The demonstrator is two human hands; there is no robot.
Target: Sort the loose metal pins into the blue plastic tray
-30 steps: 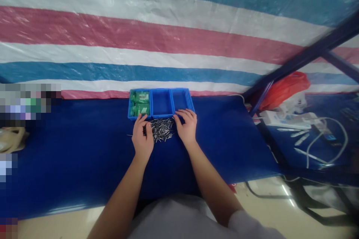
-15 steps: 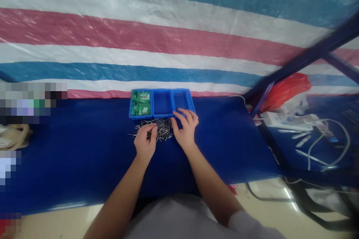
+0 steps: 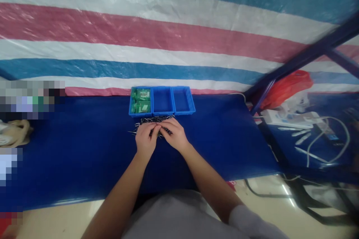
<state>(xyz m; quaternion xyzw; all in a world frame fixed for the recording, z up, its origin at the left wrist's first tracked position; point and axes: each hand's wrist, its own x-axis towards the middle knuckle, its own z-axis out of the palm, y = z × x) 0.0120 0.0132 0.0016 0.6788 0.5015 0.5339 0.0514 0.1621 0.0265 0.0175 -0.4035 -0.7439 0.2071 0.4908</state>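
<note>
Metal pieces [image 3: 151, 120]: one heap, small, thin, dark and silvery, loose on the blue table [image 3: 84, 149], centre of the frame, just below the bins; partly hidden by both hands. Count cannot be told.
Left hand [image 3: 145, 136]: over the heap's left part, fingers curled, thumb and fingertips brought close.
Right hand [image 3: 176, 134]: over the heap's right part, fingers bent inward; its fingertips meet the left hand's at the centre of the frame.
Held item: cannot tell; the joined fingertips hide whether a piece is pinched between them.
Thin pointed piece [image 3: 131, 132]: at the heap's left edge, beside the left hand.
Left bin [image 3: 140, 114]: blue, above the heap; contains green packets [image 3: 143, 101], apparently two.
Middle bin [image 3: 163, 113]: blue, beside the left bin; floor showing, no metal pieces seen.
Right bin [image 3: 184, 112]: blue, end of the row; floor showing, no metal pieces seen.
Done, as judged: green packets lodged in the left bin.
Left, as judged: the whole visible heap, lying outside the bins; handling looks to be at an early stage.
Red bag [image 3: 293, 86]: right of the frame, well apart from the hands.
</note>
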